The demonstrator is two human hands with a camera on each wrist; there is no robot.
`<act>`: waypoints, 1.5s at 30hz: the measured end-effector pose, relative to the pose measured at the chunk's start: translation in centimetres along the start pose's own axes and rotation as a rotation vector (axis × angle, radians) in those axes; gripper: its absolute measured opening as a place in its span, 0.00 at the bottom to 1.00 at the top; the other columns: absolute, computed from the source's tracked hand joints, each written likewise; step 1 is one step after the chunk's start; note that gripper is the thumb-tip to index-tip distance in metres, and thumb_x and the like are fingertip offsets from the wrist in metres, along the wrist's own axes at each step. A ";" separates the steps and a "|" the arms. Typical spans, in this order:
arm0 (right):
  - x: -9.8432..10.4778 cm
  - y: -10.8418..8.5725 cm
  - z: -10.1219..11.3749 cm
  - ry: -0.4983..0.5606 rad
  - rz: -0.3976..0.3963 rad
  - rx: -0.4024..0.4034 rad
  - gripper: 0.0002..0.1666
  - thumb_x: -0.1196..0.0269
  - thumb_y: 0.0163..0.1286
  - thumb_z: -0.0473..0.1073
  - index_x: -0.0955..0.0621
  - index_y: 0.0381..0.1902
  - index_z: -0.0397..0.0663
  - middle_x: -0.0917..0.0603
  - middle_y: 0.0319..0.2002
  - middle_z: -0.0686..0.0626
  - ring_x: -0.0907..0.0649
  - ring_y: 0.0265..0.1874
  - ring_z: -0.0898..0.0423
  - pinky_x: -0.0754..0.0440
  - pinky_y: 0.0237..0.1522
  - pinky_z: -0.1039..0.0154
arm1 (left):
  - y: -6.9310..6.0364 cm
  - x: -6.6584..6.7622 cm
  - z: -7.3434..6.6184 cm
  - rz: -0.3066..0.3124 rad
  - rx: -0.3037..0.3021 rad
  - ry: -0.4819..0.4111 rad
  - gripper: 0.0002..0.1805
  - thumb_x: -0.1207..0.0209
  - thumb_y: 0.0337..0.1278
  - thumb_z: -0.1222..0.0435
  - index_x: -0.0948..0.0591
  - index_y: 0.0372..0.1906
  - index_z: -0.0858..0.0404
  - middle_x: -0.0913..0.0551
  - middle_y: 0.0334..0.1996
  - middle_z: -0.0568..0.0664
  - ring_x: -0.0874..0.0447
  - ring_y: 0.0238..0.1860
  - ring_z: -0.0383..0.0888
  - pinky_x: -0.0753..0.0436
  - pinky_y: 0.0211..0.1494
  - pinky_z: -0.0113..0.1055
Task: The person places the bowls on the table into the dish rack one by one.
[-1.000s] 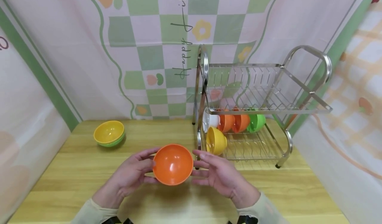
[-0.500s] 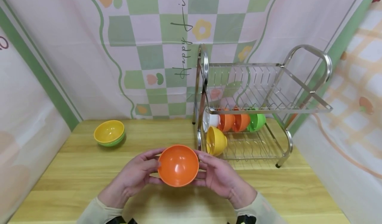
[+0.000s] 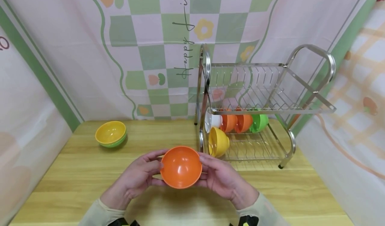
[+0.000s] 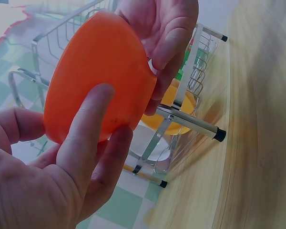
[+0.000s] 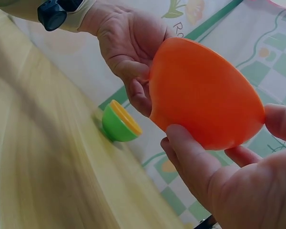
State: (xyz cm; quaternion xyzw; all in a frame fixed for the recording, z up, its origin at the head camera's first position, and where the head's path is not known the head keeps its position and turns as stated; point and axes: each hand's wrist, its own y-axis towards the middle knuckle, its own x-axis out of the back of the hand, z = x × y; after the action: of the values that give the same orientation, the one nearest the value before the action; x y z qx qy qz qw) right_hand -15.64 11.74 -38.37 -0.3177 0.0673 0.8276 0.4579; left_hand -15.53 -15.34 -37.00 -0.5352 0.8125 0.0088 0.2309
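Observation:
An orange bowl [image 3: 181, 167] is held up above the table between both hands, its opening tilted toward the head camera. My left hand [image 3: 141, 172] grips its left side, thumb at the rim and fingers on the outer wall. On the opposite side my right hand [image 3: 221, 176] holds it the same way, its thumb touching the rim. In the left wrist view the bowl's smooth outer wall [image 4: 95, 76] shows, with fingers spread against it. From the right wrist, the outside of the orange bowl [image 5: 205, 93] appears with fingers of both hands touching it.
A two-tier metal dish rack [image 3: 273, 112] stands at right. Its lower tier holds a yellow bowl [image 3: 218, 142], a white bowl [image 3: 214, 121], two orange ones [image 3: 230, 123] and a green one [image 3: 259, 123]. A yellow bowl [image 3: 110, 133] nests in a green bowl [image 3: 113, 144] at the table's back left.
The orange bowl has shifted slightly to the right along with my left hand. My right fingers, looser a second ago, have closed onto the bowl's right side.

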 end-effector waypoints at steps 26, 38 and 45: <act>0.6 -0.5 0.5 -0.044 -0.012 0.036 0.24 0.45 0.77 0.43 0.28 0.66 0.37 0.19 0.54 0.37 0.16 0.49 0.45 0.20 0.56 0.46 | 0.4 -0.5 0.0 0.041 0.024 -0.044 0.31 0.43 0.63 0.73 0.33 0.71 0.67 0.25 0.55 0.63 0.16 0.45 0.54 0.13 0.43 0.48; 2.2 -1.9 1.6 -0.016 -0.009 0.069 0.19 0.48 0.79 0.41 0.24 0.62 0.42 0.18 0.52 0.41 0.17 0.48 0.48 0.20 0.57 0.48 | 1.6 -1.1 0.1 0.174 0.015 -0.102 0.30 0.47 0.71 0.64 0.36 0.74 0.66 0.30 0.65 0.61 0.21 0.55 0.57 0.20 0.56 0.56; 3.5 -2.9 2.3 0.000 0.016 0.095 0.18 0.51 0.80 0.40 0.23 0.62 0.43 0.19 0.54 0.41 0.17 0.50 0.48 0.22 0.58 0.48 | 2.5 -1.0 0.3 0.185 -0.046 -0.105 0.37 0.54 0.77 0.49 0.47 0.78 0.66 0.44 0.74 0.66 0.38 0.69 0.64 0.30 0.68 0.55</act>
State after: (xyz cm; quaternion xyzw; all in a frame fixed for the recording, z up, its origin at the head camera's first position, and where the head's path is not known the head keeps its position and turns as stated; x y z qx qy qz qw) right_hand -15.69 16.83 -38.02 -0.2950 0.1091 0.8272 0.4657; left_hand -17.26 -13.35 -37.51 -0.4620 0.8448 0.0768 0.2588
